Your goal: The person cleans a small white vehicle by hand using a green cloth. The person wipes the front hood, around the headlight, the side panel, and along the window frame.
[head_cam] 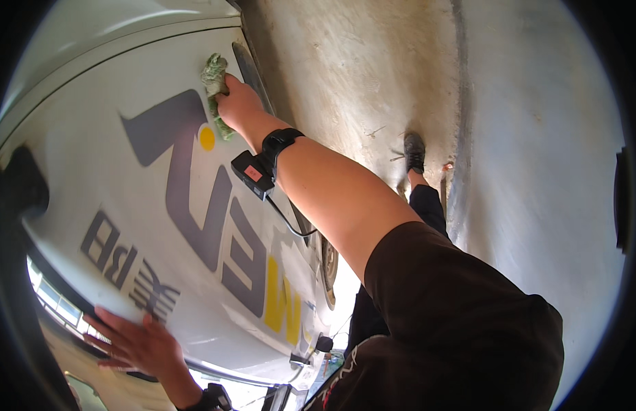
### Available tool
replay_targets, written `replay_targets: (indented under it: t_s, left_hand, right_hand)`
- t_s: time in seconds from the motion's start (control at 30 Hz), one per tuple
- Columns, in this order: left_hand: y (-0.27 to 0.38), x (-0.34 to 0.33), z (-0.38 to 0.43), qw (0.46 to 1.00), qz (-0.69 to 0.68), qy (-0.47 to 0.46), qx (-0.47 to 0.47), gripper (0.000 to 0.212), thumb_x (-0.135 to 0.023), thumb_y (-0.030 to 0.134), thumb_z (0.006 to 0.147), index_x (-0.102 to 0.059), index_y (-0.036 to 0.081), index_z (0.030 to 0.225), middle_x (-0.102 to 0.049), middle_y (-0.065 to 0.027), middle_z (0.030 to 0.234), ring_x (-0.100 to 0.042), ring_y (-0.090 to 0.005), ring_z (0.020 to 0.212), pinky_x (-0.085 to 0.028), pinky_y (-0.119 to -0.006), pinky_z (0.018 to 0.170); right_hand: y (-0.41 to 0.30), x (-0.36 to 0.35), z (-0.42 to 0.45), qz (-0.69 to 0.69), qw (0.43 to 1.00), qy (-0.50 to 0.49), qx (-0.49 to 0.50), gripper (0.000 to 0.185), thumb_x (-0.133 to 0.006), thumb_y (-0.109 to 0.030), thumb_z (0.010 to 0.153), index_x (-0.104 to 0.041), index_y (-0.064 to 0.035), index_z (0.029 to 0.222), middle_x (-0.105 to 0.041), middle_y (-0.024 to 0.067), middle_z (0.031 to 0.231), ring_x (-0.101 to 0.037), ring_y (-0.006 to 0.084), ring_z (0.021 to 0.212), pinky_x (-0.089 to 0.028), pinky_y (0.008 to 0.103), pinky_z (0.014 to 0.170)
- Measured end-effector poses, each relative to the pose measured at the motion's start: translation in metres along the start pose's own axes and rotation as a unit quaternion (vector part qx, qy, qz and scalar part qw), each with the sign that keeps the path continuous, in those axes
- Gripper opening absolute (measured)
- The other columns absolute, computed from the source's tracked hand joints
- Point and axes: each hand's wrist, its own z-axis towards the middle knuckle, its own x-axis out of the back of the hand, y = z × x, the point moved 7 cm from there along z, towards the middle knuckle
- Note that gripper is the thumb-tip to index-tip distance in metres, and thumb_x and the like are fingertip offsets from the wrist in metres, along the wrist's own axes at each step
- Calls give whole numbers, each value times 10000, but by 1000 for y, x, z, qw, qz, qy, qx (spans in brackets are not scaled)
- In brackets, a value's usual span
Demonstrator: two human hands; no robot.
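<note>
My right hand (241,105) grips a crumpled green-and-white cloth (214,77) and holds it against the white side panel of a vehicle (148,77). The cloth lies beside a yellow dot and large grey and yellow lettering (181,133) on the panel. Lower left, my left hand (135,344) is spread, fingers apart and holding nothing, at the lower edge of a vehicle window (56,303); whether its palm touches the surface cannot be told. Each wrist wears a black strap with a small box (253,174).
A dark trim strip (251,74) runs along the panel's lower edge, near a wheel (329,267). Stained concrete floor (359,61) lies beside the vehicle, with my dark shoe (414,149) on it. A dark door mirror or handle-like part (27,180) stands at the far left.
</note>
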Motion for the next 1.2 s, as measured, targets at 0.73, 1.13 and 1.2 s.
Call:
replay_targets:
  t_s: [0.73, 1.13, 1.2]
  left_hand:
    - [17, 17, 12, 995, -87, -48, -26, 818, -224, 564, 985, -268, -92, 1471, -232, -373, 1504, -185, -559, 1395, -129, -708, 1068]
    - [8, 9, 3, 996, -87, -19, -29, 804, -224, 569, 987, -312, -67, 1471, -273, -323, 1515, -184, -530, 1414, -41, -671, 1101]
    - [8, 10, 6, 996, -87, -17, -9, 802, -222, 571, 990, -317, -63, 1471, -279, -300, 1524, -179, -495, 1433, -2, -628, 1128]
  right_hand:
    - [135, 16, 5, -113, 990, 25, 83, 245, -540, -64, 860, -595, -31, 1097, -645, 255, 1004, -602, 453, 973, -489, 502, 826]
    - [47, 25, 146, -93, 991, 55, 76, 347, -478, -124, 883, -584, -103, 1212, -657, 209, 1099, -609, 427, 1013, -504, 468, 834]
    - [50, 27, 162, -102, 993, 35, 57, 337, -489, -143, 890, -590, -103, 1209, -661, 195, 1100, -607, 422, 1017, -505, 459, 831]
